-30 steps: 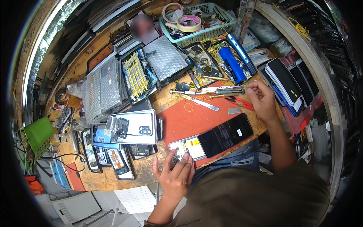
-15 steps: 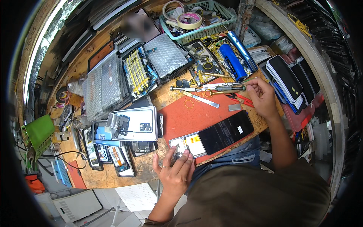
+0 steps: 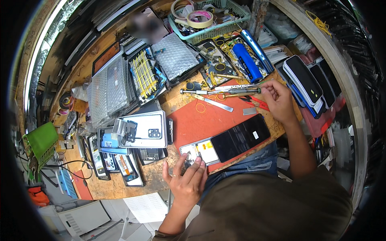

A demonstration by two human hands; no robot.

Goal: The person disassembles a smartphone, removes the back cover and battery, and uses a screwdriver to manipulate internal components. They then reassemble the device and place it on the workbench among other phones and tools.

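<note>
On the table's near edge lies an opened phone: its black screen panel (image 3: 241,137) is at the right, and the exposed inside of the phone (image 3: 206,149) with a pale battery area is at the left. My left hand (image 3: 187,178), with a ring on one finger, presses its fingertips onto the phone's left end, holding it in place. My right hand (image 3: 279,100) is closed, its thumb and finger at the handle end of a dark grey screwdriver (image 3: 249,91). A gold-handled screwdriver (image 3: 237,95), red-handled pliers (image 3: 259,103) and a flat metal blade (image 3: 215,103) lie beside it.
A red mat (image 3: 193,122) lies under the phone. Left of it are stacked phone frames (image 3: 144,120) and bubble-wrapped panels (image 3: 108,86). Behind stand a green basket (image 3: 189,38) with tape rolls and a blue cylinder (image 3: 246,62). Several phones (image 3: 303,78) are stacked at the right.
The dark screwdriver's handle end has risen slightly away from the gold one at my right fingertips. My left hand and the phone have hardly moved.
</note>
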